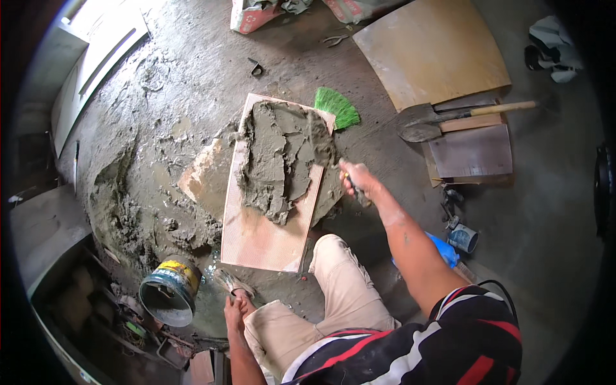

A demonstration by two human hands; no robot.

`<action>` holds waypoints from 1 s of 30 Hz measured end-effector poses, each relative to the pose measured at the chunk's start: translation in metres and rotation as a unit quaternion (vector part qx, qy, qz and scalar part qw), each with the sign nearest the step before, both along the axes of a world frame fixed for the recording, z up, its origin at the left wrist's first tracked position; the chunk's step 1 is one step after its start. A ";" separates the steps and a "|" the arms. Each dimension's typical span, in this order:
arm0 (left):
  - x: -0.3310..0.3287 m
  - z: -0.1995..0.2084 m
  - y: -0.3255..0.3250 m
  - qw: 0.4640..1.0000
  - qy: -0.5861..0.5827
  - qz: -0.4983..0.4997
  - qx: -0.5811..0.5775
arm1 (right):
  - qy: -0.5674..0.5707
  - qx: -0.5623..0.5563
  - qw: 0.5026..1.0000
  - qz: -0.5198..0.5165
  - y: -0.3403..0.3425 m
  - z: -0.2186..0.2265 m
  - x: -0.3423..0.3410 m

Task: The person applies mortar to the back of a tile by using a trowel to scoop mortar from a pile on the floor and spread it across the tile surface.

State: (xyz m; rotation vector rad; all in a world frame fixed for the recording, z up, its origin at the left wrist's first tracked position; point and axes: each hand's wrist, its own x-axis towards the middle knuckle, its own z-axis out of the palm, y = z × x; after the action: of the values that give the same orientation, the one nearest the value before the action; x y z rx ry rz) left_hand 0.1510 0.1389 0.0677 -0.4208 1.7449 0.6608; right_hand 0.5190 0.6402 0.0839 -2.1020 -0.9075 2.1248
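Observation:
My right hand is closed round the handle of a trowel, whose blade is coated with wet mortar. The blade lies at the right edge of a thick grey mortar layer. That layer covers the upper part of a long, pinkish, finely ribbed tile; the tile's lower end shows bare, with a thin smear. My left hand is beside my lower leg, above the shoe, with its fingers curled in. Whether it grips anything is hidden.
Wet mortar is heaped left of the tile. A bucket lies tipped near my foot. Green broom bristles stick out beyond the tile. To the right are a shovel, a large board and a can. Bags lie at the back.

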 end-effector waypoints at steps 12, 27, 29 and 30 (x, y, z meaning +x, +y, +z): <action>0.069 0.048 0.003 0.994 0.039 0.084 -0.049 | 0.072 -0.151 0.983 -0.072 -0.044 -0.035 0.031; 0.061 0.008 0.066 0.995 -0.001 -0.078 0.059 | -0.068 -0.039 0.989 0.121 -0.099 0.015 0.032; 0.061 0.013 0.059 0.998 0.005 -0.050 0.028 | -0.081 -0.012 0.992 0.098 -0.089 0.009 0.050; 0.054 0.012 0.042 0.999 0.012 -0.048 0.022 | -0.077 -0.014 0.994 0.072 -0.077 0.012 0.040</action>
State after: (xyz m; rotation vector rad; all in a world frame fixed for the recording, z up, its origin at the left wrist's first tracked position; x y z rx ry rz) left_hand 0.2046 0.1812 0.0795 -0.2985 1.7575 0.6374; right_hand 0.5594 0.5630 0.0959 -2.3069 -1.0820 2.0736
